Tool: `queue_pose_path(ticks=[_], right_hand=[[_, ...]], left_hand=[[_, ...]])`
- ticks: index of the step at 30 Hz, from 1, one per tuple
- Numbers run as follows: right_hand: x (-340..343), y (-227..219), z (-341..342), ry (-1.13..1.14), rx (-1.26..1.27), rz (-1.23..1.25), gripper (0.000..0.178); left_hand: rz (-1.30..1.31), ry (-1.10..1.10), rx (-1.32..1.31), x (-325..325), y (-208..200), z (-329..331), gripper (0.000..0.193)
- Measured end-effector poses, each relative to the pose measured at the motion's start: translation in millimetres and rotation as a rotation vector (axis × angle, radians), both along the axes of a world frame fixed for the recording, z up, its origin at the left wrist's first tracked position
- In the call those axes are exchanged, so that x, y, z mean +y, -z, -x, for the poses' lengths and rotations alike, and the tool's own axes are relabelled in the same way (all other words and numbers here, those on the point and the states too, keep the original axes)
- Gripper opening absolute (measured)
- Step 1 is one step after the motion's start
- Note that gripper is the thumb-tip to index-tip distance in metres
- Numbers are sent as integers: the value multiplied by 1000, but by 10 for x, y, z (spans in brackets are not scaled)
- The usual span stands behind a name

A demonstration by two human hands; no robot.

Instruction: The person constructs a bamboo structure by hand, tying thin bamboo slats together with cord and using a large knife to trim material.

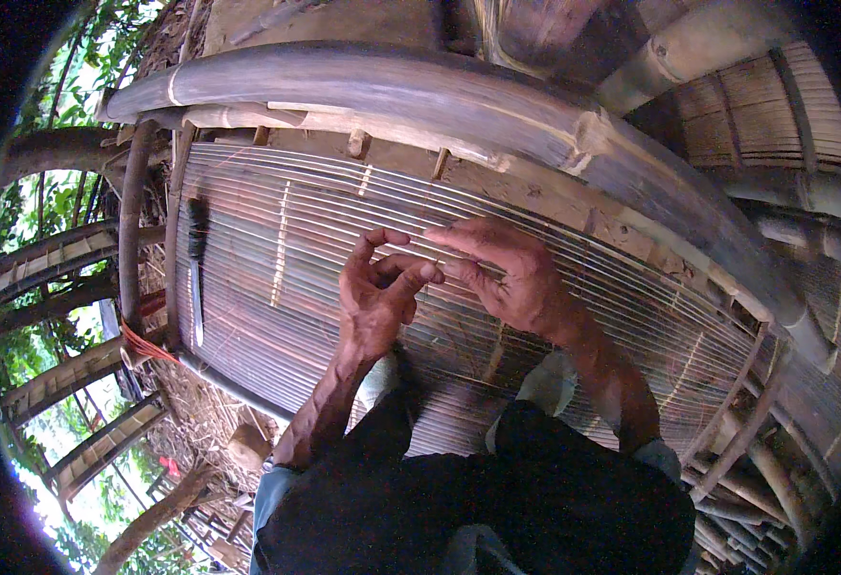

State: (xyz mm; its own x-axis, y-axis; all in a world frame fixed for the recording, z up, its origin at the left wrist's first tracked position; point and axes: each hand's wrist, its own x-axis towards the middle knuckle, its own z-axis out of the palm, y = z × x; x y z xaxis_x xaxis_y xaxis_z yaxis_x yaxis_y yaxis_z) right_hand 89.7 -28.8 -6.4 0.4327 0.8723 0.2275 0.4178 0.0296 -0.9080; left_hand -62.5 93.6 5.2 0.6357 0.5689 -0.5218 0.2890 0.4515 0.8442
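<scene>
My left hand (379, 292) and my right hand (509, 271) meet in front of me, over a platform of thin, split slats (325, 220). The left thumb presses toward its curled fingers, its tip next to the right thumb. On the right, the thumb and bent fingers come together in a pinch. Something very thin and dark, perhaps a strand, seems to lie between the two thumb tips; it is too small to make out. Off to the left, apart from both hands, a long knife (196, 278) with a dark handle rests on the slats.
A thick bamboo pole (344, 81) runs along the far side. Wooden posts (133, 211) and rails stand at the left, with orange cord (147, 345) tied round one joint. Further poles and woven panels (756, 115) are at the right. Dry straw (200, 412) covers ground at lower left.
</scene>
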Motion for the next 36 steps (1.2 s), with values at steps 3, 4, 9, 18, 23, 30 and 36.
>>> queue_pose_path(ticks=[3,4,9,18,23,30,36], right_hand=[[-8,81,-76,-133,-82,-34,27],[-15,103,-95,-198,-107,-17,25],[-21,92,-48,-166,-24,59,16],[-50,367,11,-58,1046,198,19],[-6,281,160,20,332,246,12],[-21,375,198,42,264,211,17],[-19,474,221,188,427,153,17]], left_hand=[[-16,39,4,-22,9,-9,42],[-28,31,6,-28,19,-12,42],[-76,76,18,12,68,-4,33],[-24,-21,94,50,302,27,16],[78,-51,25,-47,343,3,23],[-43,19,-17,-73,377,40,22],[-136,-50,-117,-131,393,15,31]])
